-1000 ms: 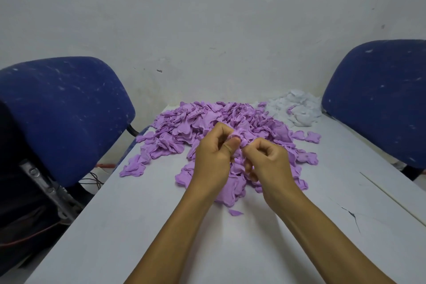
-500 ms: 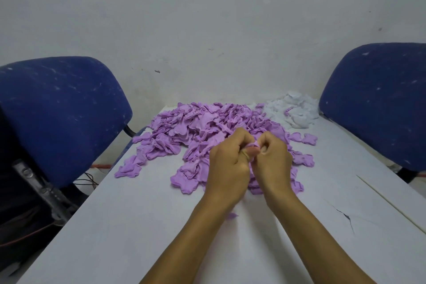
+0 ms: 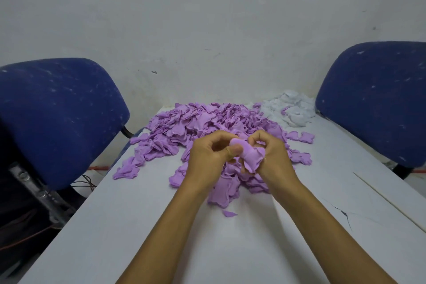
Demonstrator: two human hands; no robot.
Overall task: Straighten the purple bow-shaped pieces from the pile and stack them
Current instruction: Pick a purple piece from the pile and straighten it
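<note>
A wide pile of purple bow-shaped pieces [image 3: 202, 122] covers the far middle of the white table [image 3: 129, 226]. Above its near edge both hands hold one purple piece [image 3: 250, 155] between them. My left hand [image 3: 211, 159] pinches its left end with thumb and curled fingers. My right hand [image 3: 273, 159] grips the right end, and a bunch of purple pieces hangs from under its palm. A flatter heap of purple pieces [image 3: 224, 191] lies on the table just below the hands.
A small purple scrap [image 3: 228, 213] lies near the forearms. A heap of white pieces [image 3: 291, 109] sits at the far right corner. Blue chairs stand left [image 3: 57, 117] and right [image 3: 378, 104] of the table. A dark crack [image 3: 344, 214] marks the tabletop at right.
The hands have drawn slightly apart and toward me, and the purple piece between them now shows, spread out between the fingers.
</note>
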